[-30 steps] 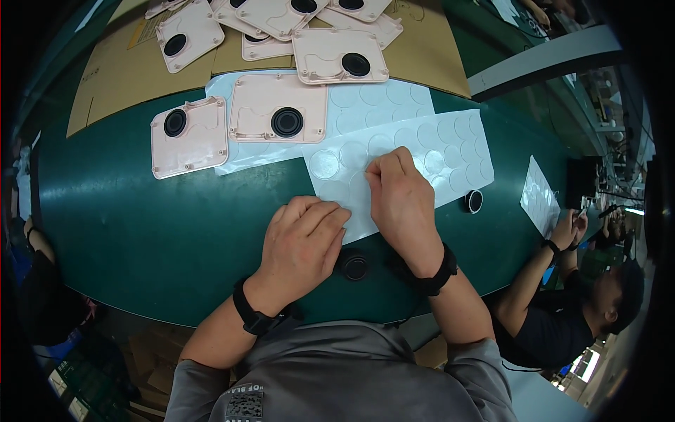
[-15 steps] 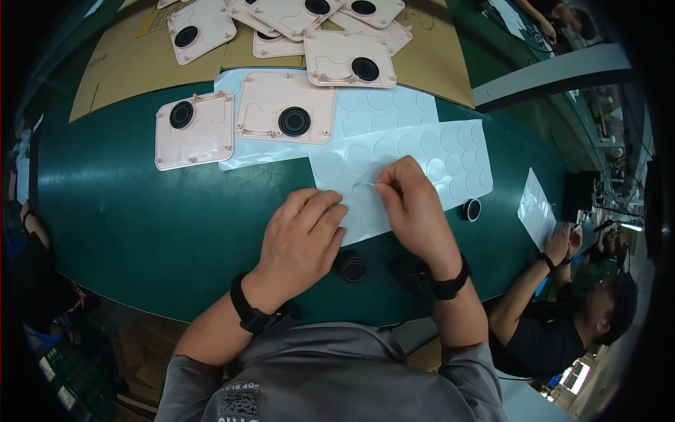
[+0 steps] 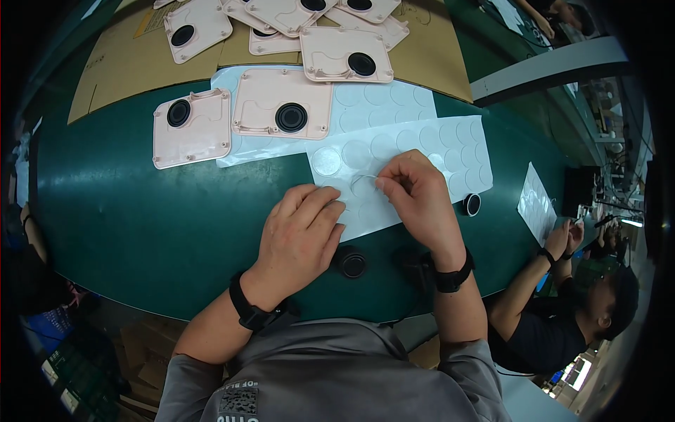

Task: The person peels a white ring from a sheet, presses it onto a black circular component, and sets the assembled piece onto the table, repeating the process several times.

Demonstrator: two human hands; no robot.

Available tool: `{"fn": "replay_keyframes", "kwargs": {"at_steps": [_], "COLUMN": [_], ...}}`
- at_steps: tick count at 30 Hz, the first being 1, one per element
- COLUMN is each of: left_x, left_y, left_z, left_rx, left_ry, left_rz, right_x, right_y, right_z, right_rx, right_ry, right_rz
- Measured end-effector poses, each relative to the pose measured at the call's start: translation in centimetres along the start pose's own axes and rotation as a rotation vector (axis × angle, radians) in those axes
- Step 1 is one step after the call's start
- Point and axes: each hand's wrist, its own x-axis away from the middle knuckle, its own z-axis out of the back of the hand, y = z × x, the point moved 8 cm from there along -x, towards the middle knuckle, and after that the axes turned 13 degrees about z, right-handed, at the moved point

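Sheet of round outlines lies across green table, near both hands

The pale sheet slants from left to right in front of the person, its left near end under the left hand. That hand lies palm down, fingers loosely bent and side by side, the fingertips resting on the sheet; it grips nothing visible. The right hand, apart from the left, has thumb and forefinger pinched together on a thin pale strip, which curves leftward over the sheet. Whether it is a ring or the edge of a whole disc, I cannot tell.

On the far side, a second sheet lies partly beneath the first. A pink panel with a black round part sits on it, and a similar left panel lies just beside. Farther off, more pink panels overlap on cardboard.

A dark round piece stands on the near side, between the wrists. A white-rimmed black piece sits just beside the sheet's right near edge. At far right, a co-worker's hands are close together near another pale sheet.
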Motion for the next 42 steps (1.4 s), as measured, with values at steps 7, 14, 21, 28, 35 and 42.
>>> {"fn": "replay_keyframes", "kwargs": {"at_steps": [7,14,21,28,35,42], "left_x": [0.0,0.3,1.9,4.7,5.1,4.9], "left_y": [0.0,-0.3,0.7,0.7,0.6,0.7], "left_z": [0.1,0.2,2.4,0.8,0.1,0.0], "left_rx": [0.021,0.047,0.399,0.44,0.341,0.283], "left_ry": [-0.005,-0.001,-0.156,-0.286,-0.232,-0.186], "left_rz": [0.002,-0.011,0.122,0.186,0.082,0.052], "right_x": [0.8,5.8,10.0,10.6,10.8,10.5], "right_y": [-2.9,-3.5,-1.8,-1.4,-1.0,-1.2], "right_z": [0.1,-0.1,-2.6,-4.2,-4.8,-4.7], "right_rx": [-0.014,-0.595,-0.714,-0.707,-0.658,-0.577], "right_ry": [-0.051,-0.021,-0.037,-0.095,-0.102,-0.122], "right_rz": [0.104,-0.231,-0.321,-0.332,-0.351,-0.373]}}
